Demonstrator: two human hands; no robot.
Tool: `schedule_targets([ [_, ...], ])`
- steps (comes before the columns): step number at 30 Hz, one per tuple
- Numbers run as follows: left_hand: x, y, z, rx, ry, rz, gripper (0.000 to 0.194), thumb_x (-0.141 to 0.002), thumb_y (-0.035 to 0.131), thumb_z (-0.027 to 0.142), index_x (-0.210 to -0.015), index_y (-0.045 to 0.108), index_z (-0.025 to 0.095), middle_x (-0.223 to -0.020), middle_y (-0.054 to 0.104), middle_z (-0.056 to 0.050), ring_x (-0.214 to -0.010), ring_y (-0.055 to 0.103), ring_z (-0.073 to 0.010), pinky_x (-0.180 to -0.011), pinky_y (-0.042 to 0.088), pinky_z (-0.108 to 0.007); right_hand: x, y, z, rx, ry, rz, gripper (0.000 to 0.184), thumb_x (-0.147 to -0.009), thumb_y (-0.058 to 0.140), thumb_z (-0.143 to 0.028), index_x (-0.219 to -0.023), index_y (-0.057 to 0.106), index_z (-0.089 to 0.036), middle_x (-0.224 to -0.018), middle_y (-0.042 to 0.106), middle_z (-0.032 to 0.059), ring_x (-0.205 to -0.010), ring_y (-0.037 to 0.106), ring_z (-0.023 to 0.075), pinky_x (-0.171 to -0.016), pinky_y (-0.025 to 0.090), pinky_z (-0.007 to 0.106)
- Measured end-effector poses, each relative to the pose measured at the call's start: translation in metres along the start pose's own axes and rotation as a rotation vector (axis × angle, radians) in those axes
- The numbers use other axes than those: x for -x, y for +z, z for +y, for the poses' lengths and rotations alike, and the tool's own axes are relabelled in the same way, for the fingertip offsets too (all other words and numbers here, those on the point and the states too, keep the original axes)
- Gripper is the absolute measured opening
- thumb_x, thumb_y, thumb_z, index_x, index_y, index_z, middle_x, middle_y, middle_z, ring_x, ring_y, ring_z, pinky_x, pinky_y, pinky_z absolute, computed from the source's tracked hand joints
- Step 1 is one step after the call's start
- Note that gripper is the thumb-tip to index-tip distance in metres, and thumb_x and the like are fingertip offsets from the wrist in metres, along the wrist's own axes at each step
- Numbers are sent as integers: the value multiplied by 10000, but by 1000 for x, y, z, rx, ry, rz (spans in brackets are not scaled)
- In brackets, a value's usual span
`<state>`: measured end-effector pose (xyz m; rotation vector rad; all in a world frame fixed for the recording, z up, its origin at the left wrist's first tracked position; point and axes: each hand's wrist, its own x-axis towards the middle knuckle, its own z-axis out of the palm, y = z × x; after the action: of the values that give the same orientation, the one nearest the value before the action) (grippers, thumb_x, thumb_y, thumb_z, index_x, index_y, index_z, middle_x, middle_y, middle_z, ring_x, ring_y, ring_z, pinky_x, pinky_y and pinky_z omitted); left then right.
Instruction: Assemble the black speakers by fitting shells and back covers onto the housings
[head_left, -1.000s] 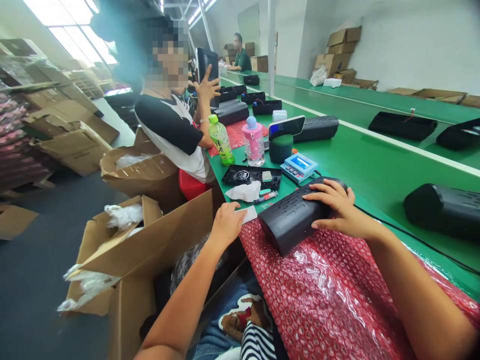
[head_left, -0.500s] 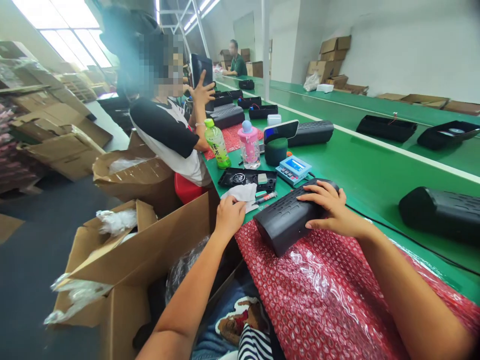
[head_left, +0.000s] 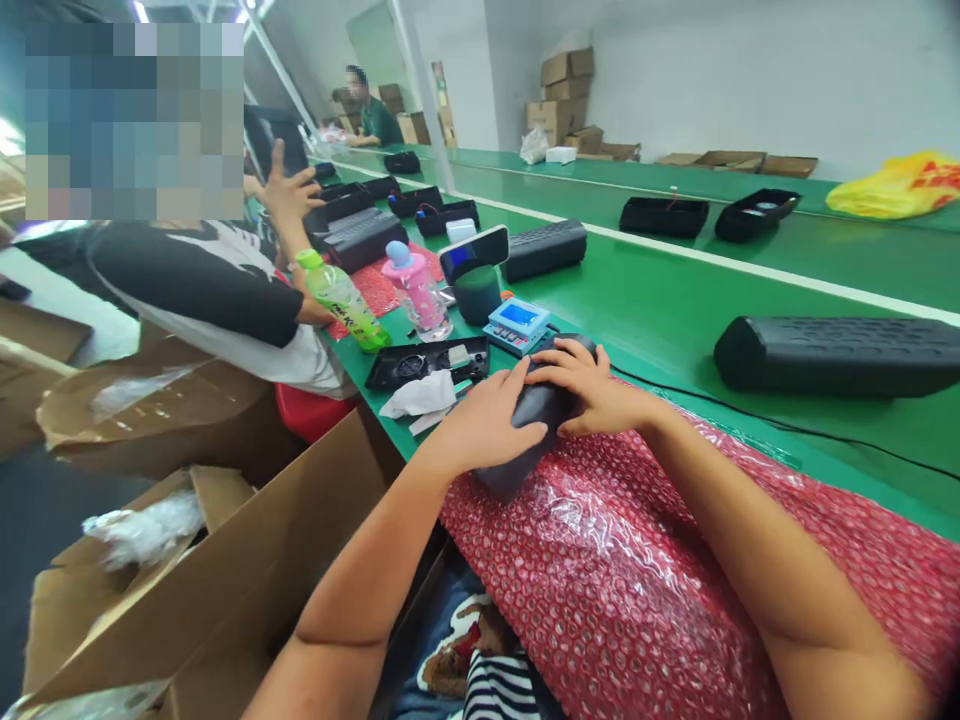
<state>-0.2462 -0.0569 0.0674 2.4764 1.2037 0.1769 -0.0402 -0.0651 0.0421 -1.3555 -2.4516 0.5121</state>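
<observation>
A black speaker housing lies on red bubble wrap at the table's near edge. Across its near end my left hand is wrapped, thumb towards the right. My right hand grips the far end, its fingers curved over the top. Much of the housing is hidden under both hands. Just beyond it stands a small light-blue device with a lit screen. To the left are a crumpled white cloth and a black panel with a round emblem.
A green-capped bottle, a pink cup and a propped phone stand beyond. Another black housing lies at right, near a black cable. A co-worker sits at left; an open carton stands beside me.
My left hand has moved from the white cloth onto the speaker housing. The right hand stays on the housing. My view has turned to the right.
</observation>
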Motion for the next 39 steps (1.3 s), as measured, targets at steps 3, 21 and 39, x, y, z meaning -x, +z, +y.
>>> schedule_targets([
  [3, -15, 0, 6, -65, -61, -123, 979, -720, 575, 433, -1494, 68, 114, -1441, 360, -214, -1239, 459, -363, -1002, 396, -445, 0, 2, 4, -40, -23, 23, 826, -578, 669, -159, -1354, 431, -312, -1499, 286, 52, -1397, 78, 381, -971, 8, 777],
  [21, -37, -14, -13, 399, -314, -206, 1103, -560, 749, 319, -1495, 165, 288, -1208, 594, -99, -912, 641, -304, -766, 533, -411, -34, 49, 42, -938, 677, 874, 666, -814, 291, -760, -775, 633, -189, -927, 675, 119, -993, 588, 282, -917, 428, 444],
  [39, 73, 20, -47, 620, 44, 422, 1092, -639, 746, 330, -1486, 64, 227, -1512, 252, -115, -1354, 330, -314, -1150, 239, -468, -23, 89, -69, -1308, -136, 399, 811, -864, 405, -687, -1497, 104, -279, -1554, 160, 21, -1423, 153, 217, -1169, 156, 476],
])
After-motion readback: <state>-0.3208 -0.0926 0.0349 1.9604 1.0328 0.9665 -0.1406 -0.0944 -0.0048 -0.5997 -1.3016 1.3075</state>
